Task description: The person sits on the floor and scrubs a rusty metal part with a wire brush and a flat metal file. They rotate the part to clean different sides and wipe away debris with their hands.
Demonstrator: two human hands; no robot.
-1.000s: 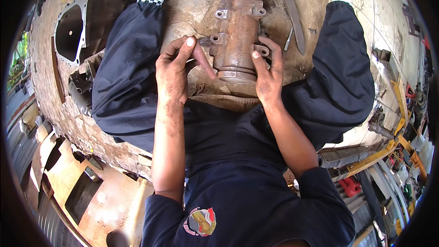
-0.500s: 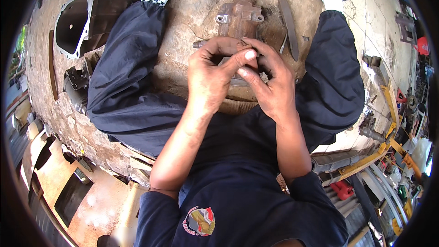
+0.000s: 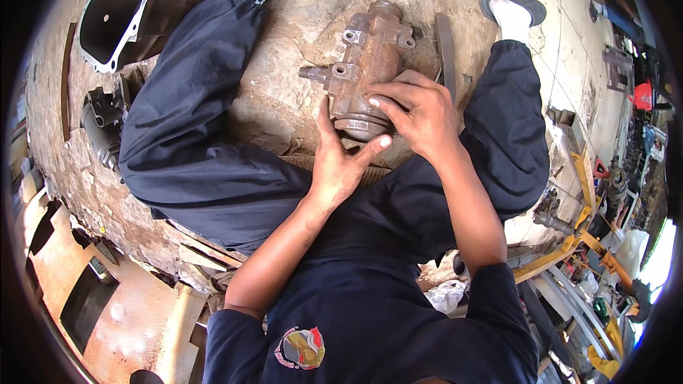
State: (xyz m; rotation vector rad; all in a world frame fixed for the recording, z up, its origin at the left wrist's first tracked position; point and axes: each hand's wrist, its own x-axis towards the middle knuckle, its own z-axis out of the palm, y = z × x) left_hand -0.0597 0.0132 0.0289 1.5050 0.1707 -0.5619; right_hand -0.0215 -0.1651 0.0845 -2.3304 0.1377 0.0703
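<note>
A rusty brown steering gearbox (image 3: 373,53) lies on the ground between my legs, its near round end toward me. It has mounting lugs with bolt holes, and a short shaft (image 3: 311,73) sticks out on its left. My left hand (image 3: 336,167) is at the near end, forefinger along the left side and thumb across under the round end cap (image 3: 361,126). On the right side, my right hand (image 3: 425,115) rests with bent fingers against the upper face of the body. Whether a small piece sits under the right fingertips is hidden.
A long flat metal bar (image 3: 445,50) lies right of the gearbox. At the far left stands a large open housing (image 3: 134,43), with another metal part (image 3: 102,128) nearer. My legs flank the work. Yellow metal frames (image 3: 585,178) and clutter fill the right edge.
My hands were together with fingertips meeting above the gearbox's near end. They have parted and come down onto it, left at the near end, right on the right side.
</note>
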